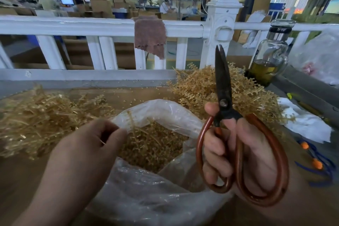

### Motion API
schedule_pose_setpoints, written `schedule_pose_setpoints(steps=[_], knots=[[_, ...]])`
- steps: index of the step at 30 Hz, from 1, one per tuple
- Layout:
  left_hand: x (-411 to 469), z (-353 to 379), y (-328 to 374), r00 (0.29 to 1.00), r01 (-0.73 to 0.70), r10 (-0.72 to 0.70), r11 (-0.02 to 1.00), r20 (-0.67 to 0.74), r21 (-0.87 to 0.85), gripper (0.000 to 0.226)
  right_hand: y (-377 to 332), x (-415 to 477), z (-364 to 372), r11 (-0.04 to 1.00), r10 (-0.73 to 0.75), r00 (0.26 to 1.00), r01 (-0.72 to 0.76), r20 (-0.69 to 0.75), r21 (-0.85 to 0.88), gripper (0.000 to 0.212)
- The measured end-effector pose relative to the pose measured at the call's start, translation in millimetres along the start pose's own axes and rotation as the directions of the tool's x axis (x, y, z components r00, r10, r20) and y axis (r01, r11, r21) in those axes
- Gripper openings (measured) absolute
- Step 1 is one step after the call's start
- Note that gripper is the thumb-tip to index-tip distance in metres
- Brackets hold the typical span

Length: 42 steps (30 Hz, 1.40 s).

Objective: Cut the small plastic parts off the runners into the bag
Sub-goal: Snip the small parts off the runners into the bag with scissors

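A clear plastic bag [161, 110] stands open in the middle, holding many small tan cut parts [146, 150]. My left hand [88, 145] hovers at the bag's left rim and pinches a thin tan runner [131, 121] that reaches over the opening. My right hand [238, 148] grips scissors [222, 86] with red-brown handles. Their dark blades point straight up, nearly closed at the tips. A heap of tan runners [216, 88] with parts on them lies behind the scissors. A second tan heap [36, 115] lies at the left.
A white railing [102, 25] with a brown cloth [149, 35] draped over it borders the far edge. A glass bottle [269, 58] of yellowish liquid stands at the right. White plastic sheeting [304, 121] and blue-and-orange tools [315, 159] lie at the right edge.
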<state>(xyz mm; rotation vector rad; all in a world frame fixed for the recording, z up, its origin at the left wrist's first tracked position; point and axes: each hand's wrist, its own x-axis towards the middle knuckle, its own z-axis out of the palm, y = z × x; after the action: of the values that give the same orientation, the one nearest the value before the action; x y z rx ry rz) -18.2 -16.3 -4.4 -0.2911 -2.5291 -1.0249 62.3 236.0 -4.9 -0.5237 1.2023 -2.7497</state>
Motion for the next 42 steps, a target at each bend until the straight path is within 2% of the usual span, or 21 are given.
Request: schedule_pose_setpoints(steps=[3, 8, 12, 15, 18, 20, 22, 24, 27, 30, 32, 36, 42], knots=[[-4.8, 10.2, 0.6, 0.992, -0.076, 0.054, 0.976, 0.113, 0.202, 0.020, -1.2, 0.6, 6.3, 0.997, -0.018, 0.998, 0.013, -0.063, -0.075, 0.072], [-2.2, 13.2, 8.0, 0.989, -0.074, 0.038, 0.961, 0.141, 0.266, 0.035, 6.4, 0.5, 14.9, 0.969, -0.015, 0.989, -0.021, -0.144, -0.245, 0.094], [0.4, 15.8, 17.4, 0.986, -0.114, 0.061, 0.926, 0.155, 0.360, 0.043, 12.3, -0.3, 12.7, 0.948, -0.031, 0.990, -0.014, -0.136, -0.318, 0.087], [7.5, 19.2, 20.6, 0.980, -0.080, 0.003, 0.922, 0.201, 0.378, 0.044, 14.5, 0.4, 7.5, 0.936, -0.035, 0.993, -0.006, -0.110, -0.352, 0.081], [16.8, 23.9, 22.5, 0.971, 0.023, -0.089, 0.958, 0.222, 0.285, 0.034, 16.9, 0.2, 2.0, 0.932, -0.033, 0.996, 0.002, -0.081, -0.363, 0.074], [22.6, 25.0, 24.6, 0.963, 0.147, -0.163, 0.985, 0.213, 0.089, 0.023, 18.3, -0.4, -2.2, 0.930, -0.032, 0.998, 0.008, -0.061, -0.367, 0.070], [26.9, 26.7, 25.3, 0.946, 0.256, -0.230, 0.963, 0.230, -0.089, 0.019, 18.6, -1.2, -6.9, 0.930, -0.035, 0.998, 0.014, -0.051, -0.367, 0.065], [29.2, 27.8, 24.0, 0.904, 0.384, -0.293, 0.878, 0.312, -0.287, 0.015, 19.0, -1.6, -10.2, 0.929, -0.035, 0.998, 0.016, -0.044, -0.370, 0.063], [31.0, 25.5, 23.5, 0.816, 0.562, -0.315, 0.629, 0.484, -0.538, 0.017, 19.4, -2.7, -13.9, 0.920, -0.044, 0.998, 0.020, -0.050, -0.391, 0.060], [33.0, 20.0, 26.1, 0.803, 0.594, -0.255, 0.405, 0.538, -0.695, 0.035, 21.1, -3.3, -16.5, 0.917, -0.051, 0.998, 0.031, -0.042, -0.397, 0.057], [34.7, 17.4, 27.6, 0.802, 0.598, -0.222, 0.294, 0.555, -0.746, 0.030, 22.0, -3.5, -17.5, 0.912, -0.062, 0.997, 0.036, -0.051, -0.408, 0.057], [32.9, 19.0, 26.4, 0.794, 0.606, -0.193, 0.171, 0.577, -0.777, 0.015, 21.9, -4.9, -20.6, 0.889, -0.066, 0.997, 0.037, -0.047, -0.456, 0.052], [25.8, 24.8, 24.6, 0.838, 0.537, -0.165, 0.072, 0.521, -0.841, 0.012, 18.5, -4.1, -18.0, 0.849, -0.037, 0.997, -0.004, -0.068, -0.529, 0.053]])
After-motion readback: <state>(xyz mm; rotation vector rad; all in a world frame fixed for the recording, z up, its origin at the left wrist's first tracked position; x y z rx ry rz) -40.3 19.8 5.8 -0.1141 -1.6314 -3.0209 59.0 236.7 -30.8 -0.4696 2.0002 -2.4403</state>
